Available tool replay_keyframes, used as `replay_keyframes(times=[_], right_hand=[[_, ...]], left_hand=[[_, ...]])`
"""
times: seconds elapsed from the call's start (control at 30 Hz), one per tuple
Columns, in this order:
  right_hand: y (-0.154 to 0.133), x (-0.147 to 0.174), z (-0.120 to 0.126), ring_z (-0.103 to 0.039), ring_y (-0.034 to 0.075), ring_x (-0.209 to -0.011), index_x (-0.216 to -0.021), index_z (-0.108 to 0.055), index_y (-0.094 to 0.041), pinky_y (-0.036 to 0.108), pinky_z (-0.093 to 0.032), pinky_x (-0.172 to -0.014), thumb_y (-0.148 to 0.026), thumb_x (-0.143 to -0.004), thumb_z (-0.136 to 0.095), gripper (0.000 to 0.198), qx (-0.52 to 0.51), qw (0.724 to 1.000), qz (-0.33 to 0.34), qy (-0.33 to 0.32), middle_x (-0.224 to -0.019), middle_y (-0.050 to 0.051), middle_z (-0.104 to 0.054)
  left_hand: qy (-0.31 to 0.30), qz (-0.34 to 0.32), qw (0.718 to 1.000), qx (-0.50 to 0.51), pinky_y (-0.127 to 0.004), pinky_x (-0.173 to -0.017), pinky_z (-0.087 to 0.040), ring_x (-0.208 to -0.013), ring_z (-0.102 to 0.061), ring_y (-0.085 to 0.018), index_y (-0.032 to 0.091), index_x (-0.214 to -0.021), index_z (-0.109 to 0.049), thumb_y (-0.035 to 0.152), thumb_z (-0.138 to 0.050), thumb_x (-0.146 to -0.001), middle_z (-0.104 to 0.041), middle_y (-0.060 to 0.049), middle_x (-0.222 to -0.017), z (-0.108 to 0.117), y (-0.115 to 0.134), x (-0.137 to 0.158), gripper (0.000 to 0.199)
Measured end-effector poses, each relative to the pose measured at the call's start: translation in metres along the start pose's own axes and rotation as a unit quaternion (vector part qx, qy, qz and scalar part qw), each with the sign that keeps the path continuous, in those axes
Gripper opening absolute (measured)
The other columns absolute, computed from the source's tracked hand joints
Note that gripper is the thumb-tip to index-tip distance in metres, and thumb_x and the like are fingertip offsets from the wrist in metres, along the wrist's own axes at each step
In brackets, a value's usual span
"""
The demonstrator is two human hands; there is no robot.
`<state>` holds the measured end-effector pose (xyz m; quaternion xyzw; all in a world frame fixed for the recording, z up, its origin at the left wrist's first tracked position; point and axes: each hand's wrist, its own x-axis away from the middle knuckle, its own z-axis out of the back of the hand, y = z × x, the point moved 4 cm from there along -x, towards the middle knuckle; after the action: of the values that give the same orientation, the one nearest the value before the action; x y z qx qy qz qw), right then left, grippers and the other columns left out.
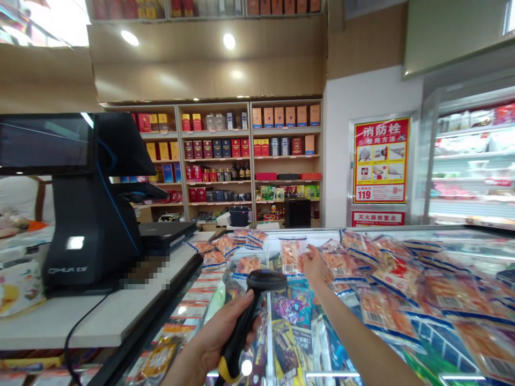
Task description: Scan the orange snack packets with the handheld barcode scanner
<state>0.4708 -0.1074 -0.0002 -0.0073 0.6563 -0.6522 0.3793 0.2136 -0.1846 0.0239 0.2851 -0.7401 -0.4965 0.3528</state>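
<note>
My left hand (219,329) is wrapped round the grip of a black barcode scanner with yellow trim (265,280). The scanner's head points away from me, over a glass-topped chest. Farther out, my right hand (316,268) pinches the right edge of a clear food packet (292,254) with orange contents, which stands upright with a label facing me. A gap separates scanner and packet. Similar packets (374,308) lie heaped to the right of my right hand, and a smaller group (213,257) lies to the left, beyond the scanner.
At left a black checkout terminal (86,236) stands on a white counter (96,321), with a dark cable hanging over its front. Colourful bags (292,343) show below the glass. Behind are shelves of boxes and bottles (217,147), a red poster (382,161) and a display fridge (475,166).
</note>
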Motion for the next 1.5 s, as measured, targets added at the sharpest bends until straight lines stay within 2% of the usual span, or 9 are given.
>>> replay_keyframes(times=[0.13, 0.37, 0.67, 0.8, 0.93, 1.07, 1.3, 1.4, 1.5], right_hand=[[-0.003, -0.007, -0.002, -0.051, 0.013, -0.057, -0.105, -0.045, -0.014, 0.024, -0.039, -0.057, -0.022, -0.065, -0.037, 0.042, 0.042, 0.999, 0.027, -0.001, -0.061, 0.001, -0.054], [-0.01, -0.037, -0.024, -0.053, 0.015, -0.071, -0.104, -0.052, -0.015, 0.024, -0.036, -0.066, -0.015, -0.07, -0.03, 0.04, 0.188, 0.978, 0.079, -0.046, -0.073, 0.005, -0.057], [0.009, -0.058, -0.046, -0.05, 0.018, -0.086, -0.096, -0.056, -0.011, 0.026, -0.035, -0.074, -0.009, -0.072, -0.03, 0.036, 0.394, 0.901, 0.118, -0.138, -0.093, 0.013, -0.055], [-0.009, -0.032, -0.054, -0.042, 0.024, -0.101, -0.097, -0.055, -0.013, 0.035, -0.031, -0.081, -0.018, -0.075, -0.032, 0.033, 0.413, 0.887, 0.169, -0.118, -0.111, 0.015, -0.046], [-0.022, 0.027, -0.103, -0.054, 0.024, -0.084, -0.083, -0.061, -0.01, 0.032, -0.038, -0.068, -0.048, -0.076, -0.022, 0.055, 0.38, 0.868, 0.076, -0.311, -0.084, 0.017, -0.06], [-0.03, 0.068, -0.132, -0.057, 0.021, -0.074, -0.08, -0.062, -0.013, 0.026, -0.039, -0.056, -0.05, -0.067, -0.04, 0.045, 0.329, 0.869, 0.049, -0.367, -0.084, 0.013, -0.061], [-0.036, 0.025, -0.081, -0.055, 0.018, -0.067, -0.062, -0.062, -0.018, 0.025, -0.036, -0.058, -0.017, -0.059, -0.049, 0.014, 0.344, 0.847, 0.117, -0.387, -0.067, 0.005, -0.062], [-0.048, 0.02, -0.057, -0.05, 0.021, -0.085, -0.079, -0.062, -0.02, 0.033, -0.034, -0.072, -0.015, -0.062, -0.045, 0.024, 0.368, 0.855, 0.179, -0.318, -0.087, 0.008, -0.06], [-0.048, 0.047, -0.049, -0.039, 0.023, -0.102, -0.104, -0.049, -0.025, 0.041, -0.028, -0.082, -0.024, -0.072, -0.037, 0.034, 0.369, 0.851, 0.251, -0.276, -0.112, 0.007, -0.047]], left_hand=[[0.009, -0.02, 1.0, -0.001, -0.017, -0.036, -0.029, -0.037, -0.041, -0.006, 0.014, -0.083, -0.051, 0.05, -0.049, -0.064, -0.05, 0.002, -0.05, 0.002, 0.007, -0.006, 0.041], [0.045, -0.039, 0.998, 0.029, -0.017, -0.037, -0.031, -0.037, -0.041, -0.006, 0.016, -0.082, -0.05, 0.052, -0.046, -0.065, -0.049, 0.003, -0.051, 0.036, 0.022, -0.015, 0.04], [0.103, -0.046, 0.991, 0.07, -0.016, -0.035, -0.029, -0.037, -0.038, -0.005, 0.015, -0.078, -0.05, 0.047, -0.049, -0.065, -0.048, 0.003, -0.048, 0.068, 0.028, -0.013, 0.034], [0.085, -0.04, 0.993, 0.078, -0.017, -0.037, -0.031, -0.038, -0.039, -0.005, 0.015, -0.074, -0.05, 0.046, -0.049, -0.066, -0.048, 0.002, -0.051, 0.079, 0.023, -0.013, 0.032], [0.083, -0.038, 0.993, 0.079, -0.017, -0.038, -0.031, -0.039, -0.039, -0.005, 0.014, -0.066, -0.048, 0.044, -0.05, -0.066, -0.049, 0.002, -0.052, 0.082, 0.021, -0.007, 0.03], [0.101, -0.044, 0.991, 0.07, -0.016, -0.037, -0.03, -0.038, -0.039, -0.004, 0.015, -0.067, -0.048, 0.045, -0.05, -0.066, -0.048, 0.003, -0.051, 0.08, 0.026, 0.007, 0.03], [0.085, -0.064, 0.992, 0.06, -0.016, -0.037, -0.031, -0.039, -0.04, -0.005, 0.015, -0.077, -0.05, 0.047, -0.047, -0.067, -0.047, 0.003, -0.051, 0.069, 0.032, 0.02, 0.034], [0.092, -0.072, 0.991, 0.059, -0.015, -0.036, -0.03, -0.038, -0.039, -0.005, 0.015, -0.083, -0.051, 0.047, -0.046, -0.068, -0.047, 0.003, -0.05, 0.062, 0.031, 0.02, 0.036], [0.087, -0.067, 0.992, 0.055, -0.015, -0.036, -0.029, -0.038, -0.039, -0.005, 0.014, -0.083, -0.051, 0.047, -0.046, -0.068, -0.047, 0.003, -0.05, 0.055, 0.028, 0.019, 0.037]])
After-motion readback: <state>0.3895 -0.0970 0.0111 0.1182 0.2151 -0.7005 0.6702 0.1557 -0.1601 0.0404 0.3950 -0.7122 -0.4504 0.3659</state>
